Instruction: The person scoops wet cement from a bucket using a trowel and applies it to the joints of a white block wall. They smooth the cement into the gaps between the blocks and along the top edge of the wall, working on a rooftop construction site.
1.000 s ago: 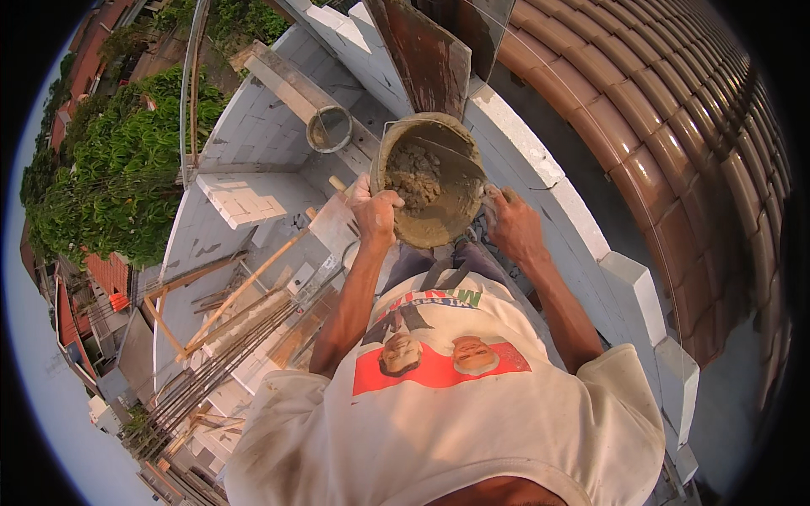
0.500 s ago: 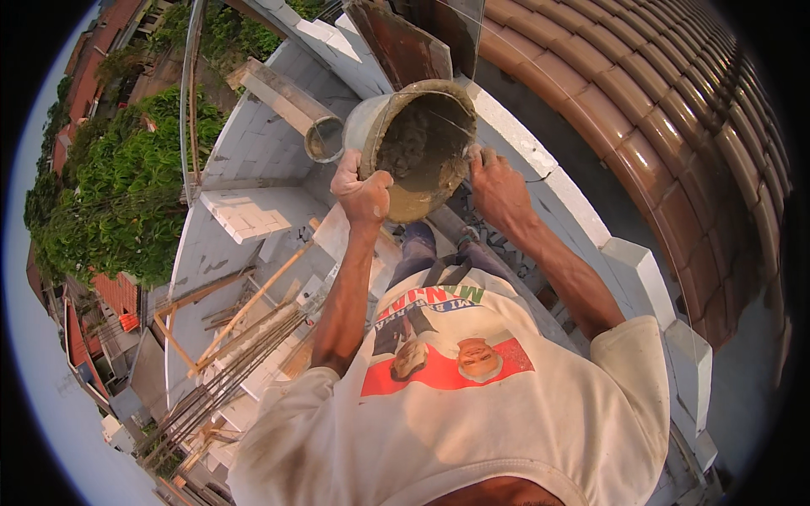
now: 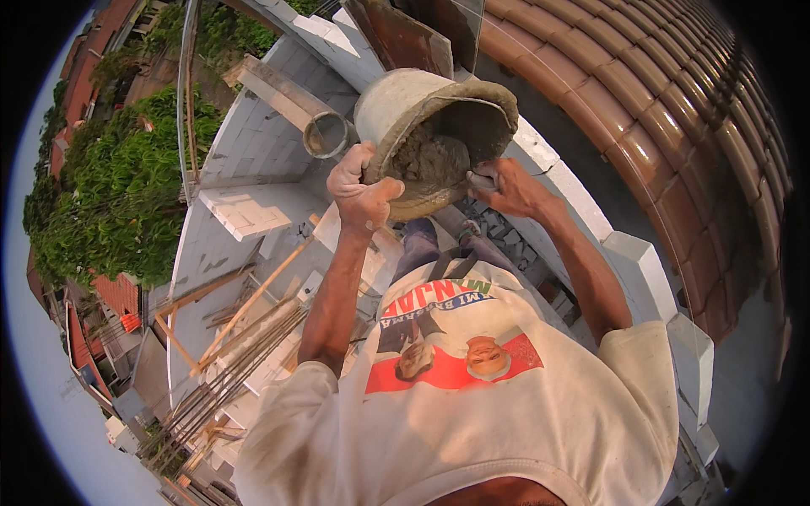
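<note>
A mortar-crusted bucket (image 3: 384, 105) hangs tilted in front of me, its mouth turned toward me and to the right. Wet grey mortar (image 3: 432, 158) lies inside along the lower wall, and more of it coats the rim. My left hand (image 3: 361, 187) is closed on the left edge of the rim, thumb toward the mouth. On the lower right edge, my right hand (image 3: 513, 187) has its fingers curled closed around the rim. The far underside of the bucket is out of sight.
A white block wall (image 3: 624, 244) curves along my right, beside a brown tiled roof (image 3: 607, 93). Dark panels (image 3: 405, 42) stand beyond the bucket. Left are a plank (image 3: 283, 97), a small round container (image 3: 326, 135) and long rods (image 3: 245, 346). Rubble (image 3: 515, 244) lies near my feet.
The bucket has swung to the right and tipped further, showing more of its outer wall. Its mortar appears heaped nearer the lower rim. Both hands keep their hold.
</note>
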The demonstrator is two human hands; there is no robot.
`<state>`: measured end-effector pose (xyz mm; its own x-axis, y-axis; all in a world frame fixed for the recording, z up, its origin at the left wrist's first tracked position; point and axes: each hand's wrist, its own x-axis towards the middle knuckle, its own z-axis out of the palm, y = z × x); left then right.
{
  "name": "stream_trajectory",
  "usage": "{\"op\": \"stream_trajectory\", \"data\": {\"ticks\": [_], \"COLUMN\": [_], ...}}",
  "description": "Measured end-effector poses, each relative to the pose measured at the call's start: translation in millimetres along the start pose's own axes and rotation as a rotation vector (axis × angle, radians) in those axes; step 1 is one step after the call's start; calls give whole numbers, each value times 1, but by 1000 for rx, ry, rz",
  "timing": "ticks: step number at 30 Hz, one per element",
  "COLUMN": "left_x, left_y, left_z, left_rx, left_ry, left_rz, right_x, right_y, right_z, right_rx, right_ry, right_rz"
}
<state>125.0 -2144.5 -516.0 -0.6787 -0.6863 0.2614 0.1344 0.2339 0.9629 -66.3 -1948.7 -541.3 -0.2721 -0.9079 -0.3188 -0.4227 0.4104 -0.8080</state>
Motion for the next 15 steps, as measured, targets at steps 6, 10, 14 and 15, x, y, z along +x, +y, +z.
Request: {"op": "stream_trajectory", "data": {"ticks": [6,10,14,15], "left_x": [-4,-10,-14,-12], "left_y": [-3,-23,-38,-37], "left_z": [11,20,35,39], "left_rx": [-232,-301,-485,-538], "left_ry": [96,171,278,290], "left_rz": [-176,-229,-374,-393], "right_x": [-12,-16,-23,-25], "right_y": [-4,-24,-20,-11], "right_z": [36,41,43,49], "right_rx": [192,322,329,353], "right_ry": [93,47,63,122], "right_rz": [34,121,144,118]}}
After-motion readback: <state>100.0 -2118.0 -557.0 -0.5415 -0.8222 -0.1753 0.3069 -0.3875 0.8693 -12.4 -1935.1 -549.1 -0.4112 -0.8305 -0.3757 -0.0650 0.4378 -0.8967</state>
